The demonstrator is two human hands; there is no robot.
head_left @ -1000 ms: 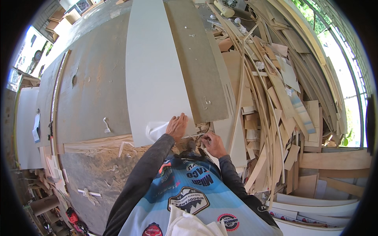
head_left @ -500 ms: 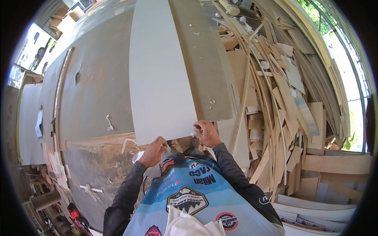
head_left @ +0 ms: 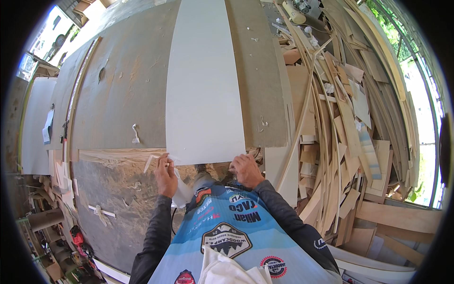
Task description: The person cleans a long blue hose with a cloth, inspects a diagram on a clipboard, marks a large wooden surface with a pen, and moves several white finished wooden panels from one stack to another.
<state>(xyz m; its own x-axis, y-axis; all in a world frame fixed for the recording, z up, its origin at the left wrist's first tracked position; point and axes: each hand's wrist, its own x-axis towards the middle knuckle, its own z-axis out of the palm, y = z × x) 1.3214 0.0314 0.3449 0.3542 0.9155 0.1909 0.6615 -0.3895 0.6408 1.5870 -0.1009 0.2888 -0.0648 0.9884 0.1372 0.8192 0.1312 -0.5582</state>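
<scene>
A long white panel [head_left: 205,90] lies lengthwise on the grey-brown worktable [head_left: 120,104], its short near end toward me. At that end's left corner is my left hand [head_left: 166,177], fingers pinched together; what they hold is hard to make out. A pale, partly see-through sheet [head_left: 182,191] hangs beside this hand, and I cannot tell whether it is gripped. My right hand [head_left: 247,170] is closed just below the panel's right corner, fingers curled inward. Whatever sits between its fingertips is hidden.
Long thin wood strips [head_left: 326,142] and board offcuts are heaped along the right side. A white twisted scrap [head_left: 135,134] lies on the table left of the panel. A long straight strip [head_left: 81,87] runs along the table farther left. Red equipment [head_left: 76,235] stands lower left.
My left hand has moved left and up from the panel's near edge to its left corner. The right hand has dropped slightly. The panel looks straighter as the view shifted.
</scene>
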